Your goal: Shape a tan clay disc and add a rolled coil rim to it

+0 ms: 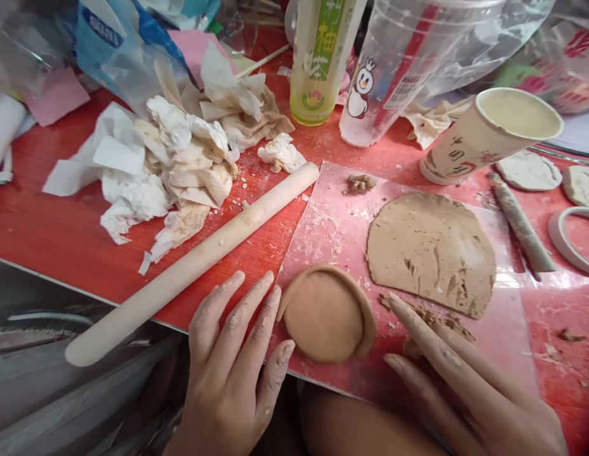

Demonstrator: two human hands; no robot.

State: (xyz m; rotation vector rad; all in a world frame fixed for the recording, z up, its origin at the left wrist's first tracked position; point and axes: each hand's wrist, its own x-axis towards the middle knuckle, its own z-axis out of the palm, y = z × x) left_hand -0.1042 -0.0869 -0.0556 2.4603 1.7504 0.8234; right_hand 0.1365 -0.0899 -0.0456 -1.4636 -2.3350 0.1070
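Observation:
A round brown clay disc point(323, 320) lies on a clear plastic sheet point(318, 209), with a coil of clay point(369, 316) curving round part of its edge. My left hand point(237, 354) is at the disc's left side, fingers spread, holding nothing; its fingertips come close to the coil's left end. To the right of the disc, my right hand point(465, 373) is held with fingers stretched out beside crumbly clay scraps point(446, 322). Something brown shows under its fingers, and I cannot make it out. Beyond that hand lies a flat rolled slab of clay point(430, 250) with one straight cut edge.
A wooden rolling pin point(194, 266) slants across the table's front edge. Crumpled tissues point(180, 152) heap at the left. A green-labelled cup point(318, 69), a clear plastic cup point(384, 69) and a paper cup point(484, 139) stand behind. A tape ring point(558, 237) lies far right.

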